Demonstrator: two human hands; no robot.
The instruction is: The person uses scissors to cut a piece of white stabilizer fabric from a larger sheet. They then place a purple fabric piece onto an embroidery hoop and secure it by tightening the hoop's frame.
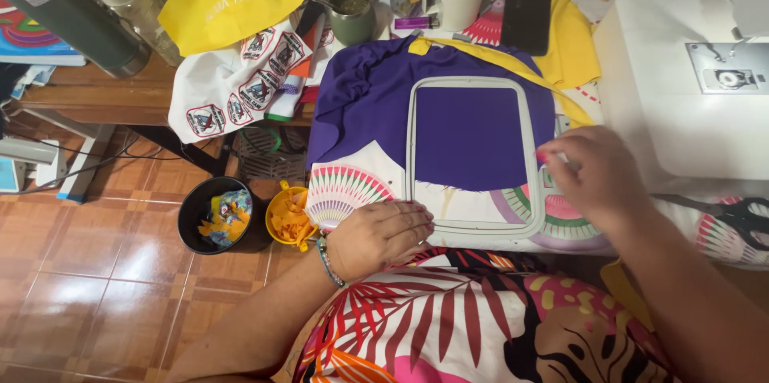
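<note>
A soft purple fabric garment (376,94) lies limp on the worktop, stretched taut inside a stiff, light, grey rounded-rectangular plastic embroidery hoop (469,85). The left hand (378,236) presses flat, fingers extended, on the hoop's near rim; the right hand (593,175) pinches its right edge. The rim looks like the firm place to grip.

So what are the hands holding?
Nothing is gripped. The left hand presses flat on the embroidery hoop's bottom edge; the right hand touches its right side.
</note>
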